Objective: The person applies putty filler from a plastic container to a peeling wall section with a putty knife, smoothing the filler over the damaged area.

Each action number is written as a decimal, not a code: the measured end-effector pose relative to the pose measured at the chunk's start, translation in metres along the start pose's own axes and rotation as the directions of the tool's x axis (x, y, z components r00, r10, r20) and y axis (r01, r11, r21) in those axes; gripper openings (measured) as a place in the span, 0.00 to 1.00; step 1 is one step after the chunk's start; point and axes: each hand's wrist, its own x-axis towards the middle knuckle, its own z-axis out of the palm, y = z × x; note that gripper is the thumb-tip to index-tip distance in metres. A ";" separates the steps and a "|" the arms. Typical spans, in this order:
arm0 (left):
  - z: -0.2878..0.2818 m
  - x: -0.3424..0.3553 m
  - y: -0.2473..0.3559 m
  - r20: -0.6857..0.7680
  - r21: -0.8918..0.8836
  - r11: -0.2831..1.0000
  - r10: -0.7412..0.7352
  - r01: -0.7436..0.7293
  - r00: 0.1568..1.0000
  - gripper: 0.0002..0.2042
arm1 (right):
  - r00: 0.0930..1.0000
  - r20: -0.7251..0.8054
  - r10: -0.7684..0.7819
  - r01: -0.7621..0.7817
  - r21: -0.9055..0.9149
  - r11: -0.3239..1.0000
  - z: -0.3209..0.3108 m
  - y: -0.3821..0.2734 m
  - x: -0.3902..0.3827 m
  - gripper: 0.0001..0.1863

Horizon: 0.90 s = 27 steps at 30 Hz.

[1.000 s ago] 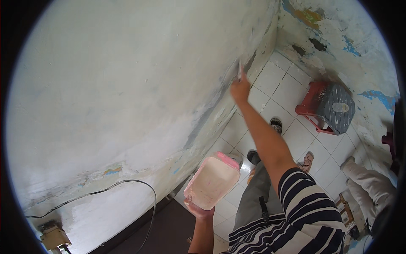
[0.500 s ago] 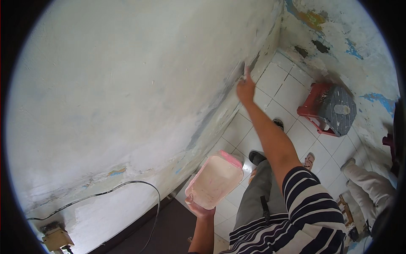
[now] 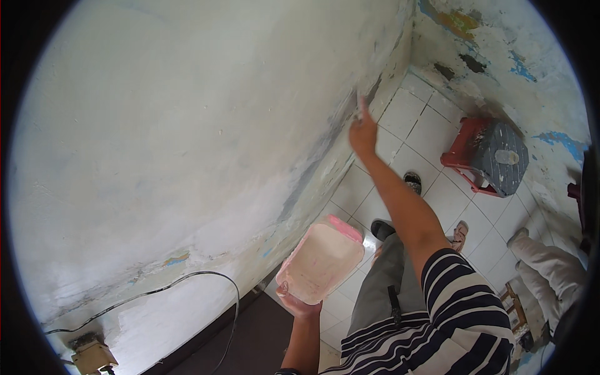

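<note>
My left hand [image 3: 301, 305] grips the lower end of a pink plastic tub [image 3: 326, 261], with its thumb over the rim. Pale filler coats the tub's inside. My right arm stretches forward to the wall [image 3: 187, 144], where my right hand [image 3: 363, 134] is closed with the index finger extended. Along that finger runs a thin putty knife [image 3: 359, 100], seen nearly edge-on and partly hidden by the hand. Its tip is at a dark grey damp-looking strip [image 3: 315, 159] low on the wall.
A red and grey step stool [image 3: 500, 159] stands by the peeling right wall [image 3: 500, 69]. Another person's legs [image 3: 547, 269] are at the lower right, beside a wooden frame [image 3: 517, 306]. A black cable [image 3: 156, 286] hangs near a yellowish box [image 3: 92, 357]. White tiles [image 3: 431, 134] cover the floor.
The tub has shifted slightly up and to the right in the picture with my left hand. My right hand stays at nearly the same spot by the grey strip.
</note>
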 end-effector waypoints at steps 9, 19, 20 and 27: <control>-0.001 0.004 0.013 0.084 0.037 0.999 0.036 -0.040 0.996 0.39 | 0.978 0.139 -0.155 0.144 0.088 0.986 -0.004 0.028 -0.124 0.40; 0.011 0.000 0.004 0.047 0.008 1.000 0.005 -0.005 0.999 0.39 | 0.952 0.030 -0.304 0.304 0.016 0.953 0.044 0.011 -0.094 0.43; 0.009 0.001 0.006 0.070 0.030 0.999 0.011 -0.013 0.997 0.39 | 0.952 0.036 -0.303 0.302 0.024 0.953 0.036 0.012 -0.115 0.43; 0.007 0.003 0.003 -0.020 0.013 1.000 0.002 -0.002 1.000 0.39 | 0.998 0.046 0.039 -0.044 0.117 0.992 -0.013 -0.004 -0.031 0.43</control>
